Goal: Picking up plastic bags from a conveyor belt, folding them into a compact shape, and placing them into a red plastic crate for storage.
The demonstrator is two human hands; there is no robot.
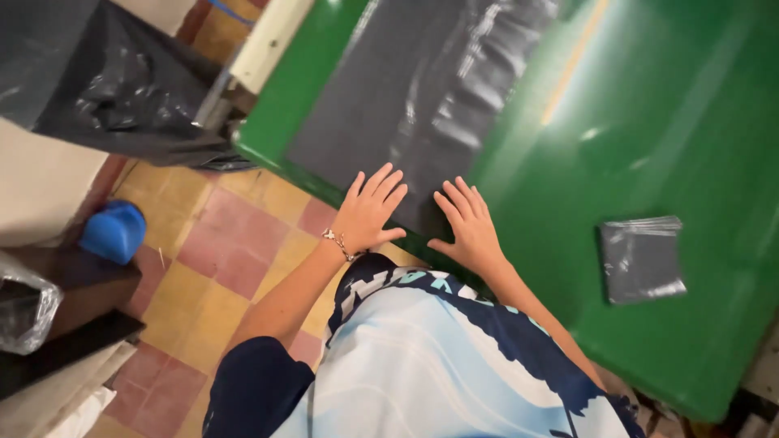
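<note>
A long dark grey plastic bag (pixel 406 97) lies flat on the green table (pixel 649 146), running from its near edge toward the far side. My left hand (pixel 369 212), with a bracelet at the wrist, rests flat on the bag's near end, fingers spread. Beside it, my right hand (pixel 466 223) also presses flat on the bag's near end with fingers apart. Neither hand grips anything.
A folded stack of grey plastic bags (pixel 641 259) sits on the table to the right. A black bin liner (pixel 105 81) hangs at upper left. A blue plastic object (pixel 114 231) and a clear bag (pixel 24 308) are on the left, above the tiled floor (pixel 227 243).
</note>
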